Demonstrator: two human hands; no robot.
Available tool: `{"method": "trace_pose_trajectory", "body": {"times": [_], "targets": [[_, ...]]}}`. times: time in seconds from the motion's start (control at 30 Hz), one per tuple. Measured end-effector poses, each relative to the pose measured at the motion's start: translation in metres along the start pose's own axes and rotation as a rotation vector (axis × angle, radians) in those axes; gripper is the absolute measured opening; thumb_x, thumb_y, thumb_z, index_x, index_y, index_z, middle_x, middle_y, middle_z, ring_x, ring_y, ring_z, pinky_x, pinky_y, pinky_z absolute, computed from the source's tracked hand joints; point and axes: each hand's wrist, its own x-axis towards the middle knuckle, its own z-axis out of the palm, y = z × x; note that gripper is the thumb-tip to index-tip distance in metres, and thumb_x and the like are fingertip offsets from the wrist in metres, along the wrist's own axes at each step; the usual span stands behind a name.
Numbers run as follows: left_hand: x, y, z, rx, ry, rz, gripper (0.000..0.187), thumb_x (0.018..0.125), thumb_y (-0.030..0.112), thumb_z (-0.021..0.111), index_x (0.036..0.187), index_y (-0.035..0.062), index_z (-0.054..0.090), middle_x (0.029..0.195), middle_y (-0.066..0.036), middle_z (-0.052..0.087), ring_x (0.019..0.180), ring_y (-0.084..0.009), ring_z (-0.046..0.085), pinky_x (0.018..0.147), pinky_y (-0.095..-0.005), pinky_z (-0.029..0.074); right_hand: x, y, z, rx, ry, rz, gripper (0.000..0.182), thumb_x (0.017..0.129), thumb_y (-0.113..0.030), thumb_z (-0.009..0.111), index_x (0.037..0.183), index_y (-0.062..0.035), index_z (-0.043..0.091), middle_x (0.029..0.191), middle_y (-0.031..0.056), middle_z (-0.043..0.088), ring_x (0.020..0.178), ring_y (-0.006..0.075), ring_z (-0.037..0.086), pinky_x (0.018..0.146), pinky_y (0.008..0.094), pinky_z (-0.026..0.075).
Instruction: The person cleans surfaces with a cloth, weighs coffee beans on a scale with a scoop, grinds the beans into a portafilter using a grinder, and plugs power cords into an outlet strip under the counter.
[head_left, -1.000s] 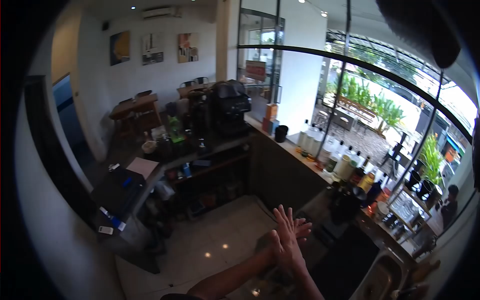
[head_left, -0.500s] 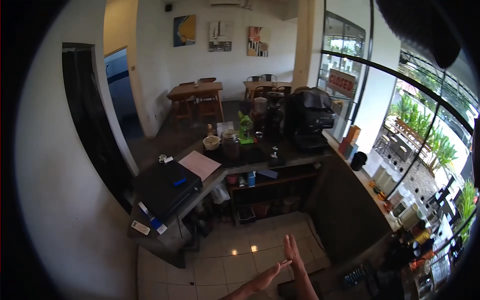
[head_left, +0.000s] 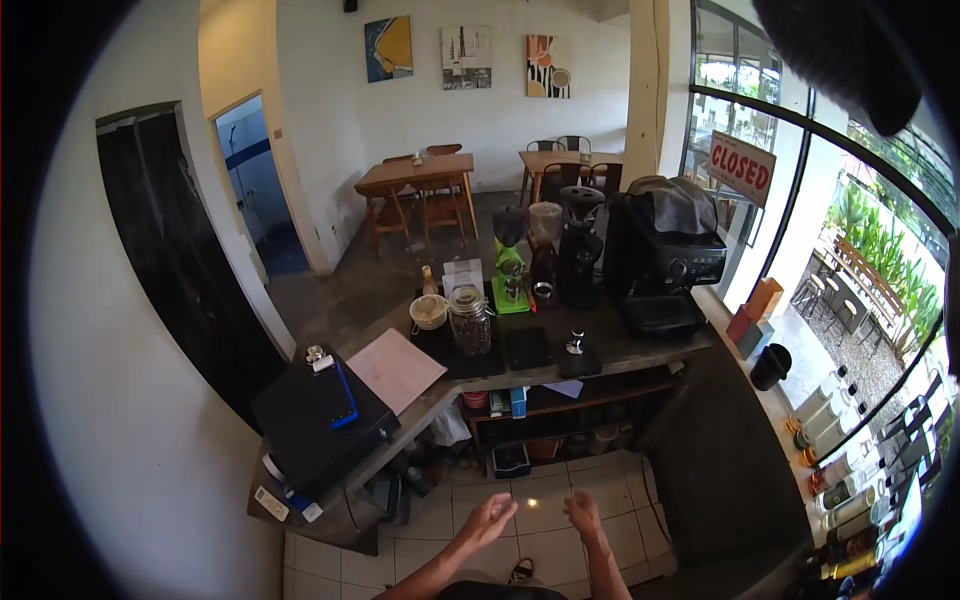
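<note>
My left hand is held out in mid-air above the tiled floor, its fingers loosely bent and nothing visible in it. A short gap away, my right hand hangs at a similar height, also empty and half curled. Neither one touches anything. Beyond them stands the dark counter, which carries a glass jar of coffee beans, a green grinder, a tamper and a black espresso machine.
On the left part of the counter lie a black cash drawer, a phone and a pink folder. Bottles line the window ledge on the right, near a black cup. Shelves sit under the counter.
My hands have parted; they were touching half a second ago, with fingers straighter. The left moved leftward. The camera view has turned, and the counter shows more sharply.
</note>
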Motion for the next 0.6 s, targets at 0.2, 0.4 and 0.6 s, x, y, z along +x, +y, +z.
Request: {"method": "trace_pose_trajectory", "body": {"times": [0.2, 0.4, 0.6], "targets": [[0.131, -0.003, -0.007, 0.083, 0.587, 0.356, 0.068, 0.083, 0.025, 0.071, 0.134, -0.0006, 0.034, 0.132, -0.022, 0.04, 0.124, -0.033, 0.043, 0.103, -0.0414, 0.037, 0.094, -0.107, 0.008, -0.161, 0.026, -0.422, 0.044, 0.088, -0.021, 0.063, 0.124, 0.0023, 0.052, 0.103, 0.0129, 0.065, 0.091, 0.021, 0.064, 0.079, 0.0314, 0.051], [0.27, 0.029, -0.037, 0.039, 0.808, 0.45, 0.066, 0.076, 0.016, 0.073, 0.128, -0.0036, 0.037, 0.121, -0.022, 0.045, 0.115, -0.0372, 0.046, 0.098, -0.0449, 0.037, 0.187, -0.197, 0.048, -0.319, -0.07, -0.494, 0.048, 0.085, -0.021, 0.069, 0.123, 0.0028, 0.052, 0.11, 0.0195, 0.064, 0.1, 0.0262, 0.064, 0.086, 0.0356, 0.05], [0.365, 0.017, -0.043, 0.395, 0.656, 0.345, 0.069, 0.075, 0.028, 0.076, 0.126, -0.0038, 0.043, 0.117, -0.02, 0.048, 0.111, -0.0374, 0.047, 0.092, -0.0475, 0.038, 0.318, -0.179, 0.096, -0.798, 0.114, -1.001, 0.059, 0.08, -0.018, 0.069, 0.127, 0.0082, 0.043, 0.111, 0.0281, 0.057, 0.1, 0.0443, 0.055, 0.086, 0.0505, 0.046]]}}
